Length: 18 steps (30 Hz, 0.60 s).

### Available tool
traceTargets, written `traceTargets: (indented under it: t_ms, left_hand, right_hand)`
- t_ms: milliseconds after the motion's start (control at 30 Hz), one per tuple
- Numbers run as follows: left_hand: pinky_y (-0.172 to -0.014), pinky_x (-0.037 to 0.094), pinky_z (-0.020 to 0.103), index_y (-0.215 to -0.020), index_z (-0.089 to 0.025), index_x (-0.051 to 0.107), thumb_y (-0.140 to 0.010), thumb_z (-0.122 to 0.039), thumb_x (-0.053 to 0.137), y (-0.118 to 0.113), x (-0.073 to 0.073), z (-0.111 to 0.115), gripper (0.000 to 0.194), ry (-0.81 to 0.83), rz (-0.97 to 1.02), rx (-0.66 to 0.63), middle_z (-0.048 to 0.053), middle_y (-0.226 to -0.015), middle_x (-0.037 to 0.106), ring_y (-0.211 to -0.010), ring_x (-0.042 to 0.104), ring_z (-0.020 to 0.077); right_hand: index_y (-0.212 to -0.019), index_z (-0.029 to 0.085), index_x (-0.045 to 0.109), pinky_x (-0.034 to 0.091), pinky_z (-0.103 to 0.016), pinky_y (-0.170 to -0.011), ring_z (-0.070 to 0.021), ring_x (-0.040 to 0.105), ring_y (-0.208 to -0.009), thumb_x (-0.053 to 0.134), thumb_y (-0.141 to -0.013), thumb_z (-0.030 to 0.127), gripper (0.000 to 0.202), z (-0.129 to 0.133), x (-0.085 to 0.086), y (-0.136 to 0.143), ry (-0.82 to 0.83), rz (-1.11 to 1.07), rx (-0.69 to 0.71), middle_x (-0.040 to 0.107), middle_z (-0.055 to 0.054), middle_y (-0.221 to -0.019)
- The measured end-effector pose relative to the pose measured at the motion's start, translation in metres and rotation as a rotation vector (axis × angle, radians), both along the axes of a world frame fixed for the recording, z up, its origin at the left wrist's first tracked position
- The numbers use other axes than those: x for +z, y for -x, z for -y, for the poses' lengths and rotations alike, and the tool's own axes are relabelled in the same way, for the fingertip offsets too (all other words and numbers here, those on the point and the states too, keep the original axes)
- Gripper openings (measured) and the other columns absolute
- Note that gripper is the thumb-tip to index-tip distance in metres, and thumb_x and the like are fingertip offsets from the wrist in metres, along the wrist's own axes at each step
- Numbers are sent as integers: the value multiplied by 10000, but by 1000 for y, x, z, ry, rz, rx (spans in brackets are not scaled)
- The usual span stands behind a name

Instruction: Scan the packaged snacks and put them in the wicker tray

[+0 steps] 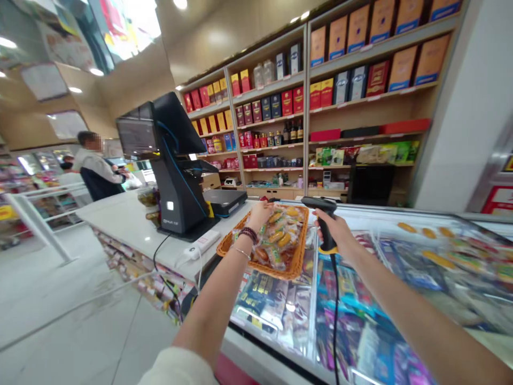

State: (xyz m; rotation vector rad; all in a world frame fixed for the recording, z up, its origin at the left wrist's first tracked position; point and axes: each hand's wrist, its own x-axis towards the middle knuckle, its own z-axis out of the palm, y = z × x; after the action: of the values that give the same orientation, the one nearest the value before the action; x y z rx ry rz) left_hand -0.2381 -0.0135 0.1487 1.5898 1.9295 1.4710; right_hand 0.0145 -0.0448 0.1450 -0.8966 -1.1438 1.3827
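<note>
My right hand (333,229) is wrapped round the grip of a black barcode scanner (326,227) with a yellow band at its base. The scanner's head points left, and its black cable (335,315) hangs down over the freezer's glass. At the far left corner of an orange wicker basket (294,274), my left hand (260,215) has its fingers bent and drawn together; what they hold is hidden. Wrapped snacks (280,238), apparently small breads or sausages in clear wrappers, lie heaped in the basket. A beaded bracelet (249,234) circles my left wrist.
A glass-topped freezer (276,305) full of packets supports the basket. To the left, a black checkout terminal (176,176) and a white power strip (202,243) occupy the counter (132,224). Shelves (272,115) of boxes and bottles line the back. Another person (100,166) stands at far left.
</note>
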Motion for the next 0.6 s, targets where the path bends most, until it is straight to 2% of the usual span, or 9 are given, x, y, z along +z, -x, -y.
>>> traceTargets:
  t_ms: [67, 133, 233, 333, 433, 533, 600]
  left_hand:
    - [-1054, 483, 408, -1173, -124, 733, -874, -130, 577, -10, 2, 1, 337, -63, -49, 20, 169, -1171, 750, -1141, 678, 275]
    - [-1072, 487, 403, -1186, -117, 732, -891, -124, 542, -31, 3, -1, 351, -168, -126, -13, 174, -1230, 728, -1175, 664, 270]
    - [-1064, 505, 396, -1116, -142, 757, -893, -130, 543, -88, 3, -9, 309, -294, -201, -199, 148, -1181, 733, -1144, 665, 260]
    - [-1031, 531, 389, -1098, -176, 756, -900, -152, 565, -171, -3, -20, 277, -321, -216, -482, 116, -1150, 737, -1085, 675, 242]
    - [-1059, 518, 405, -1130, -185, 736, -910, -164, 573, -269, -16, -23, 275, -313, -228, -735, 115, -1203, 728, -1125, 663, 243]
    - [-1126, 466, 428, -1164, -178, 718, -914, -170, 579, -365, -39, -13, 286, -294, -280, -921, 132, -1248, 714, -1221, 628, 267]
    - [-1146, 439, 438, -1203, -157, 698, -927, -190, 574, -418, -59, -3, 305, -249, -330, -995, 157, -1281, 695, -1248, 613, 282]
  right_hand:
    - [-827, 191, 610, 393, -225, -327, -95, 483, -369, 831, -750, 447, 346, 6, -6, -21, -43, 10, -32, 586, 36, -572]
    - [-842, 194, 615, 394, -228, -324, -96, 483, -370, 853, -711, 490, 401, 12, -13, -54, -86, 24, -88, 585, 42, -572]
    - [-849, 199, 614, 392, -227, -320, -96, 477, -371, 873, -668, 532, 459, 24, -21, -114, -117, 24, -219, 575, 52, -558]
    - [-850, 200, 614, 385, -219, -320, -92, 485, -375, 883, -646, 545, 482, 39, -24, -180, -129, 12, -386, 584, 56, -570]
    - [-836, 205, 610, 386, -215, -330, -90, 495, -383, 875, -653, 562, 481, 57, -26, -242, -153, -1, -552, 589, 57, -584]
    - [-801, 214, 589, 397, -224, -342, -94, 504, -394, 870, -658, 580, 483, 73, -33, -295, -169, -23, -723, 592, 52, -596]
    - [-786, 217, 581, 403, -231, -347, -95, 503, -395, 874, -648, 586, 490, 82, -43, -322, -166, -34, -816, 587, 53, -596]
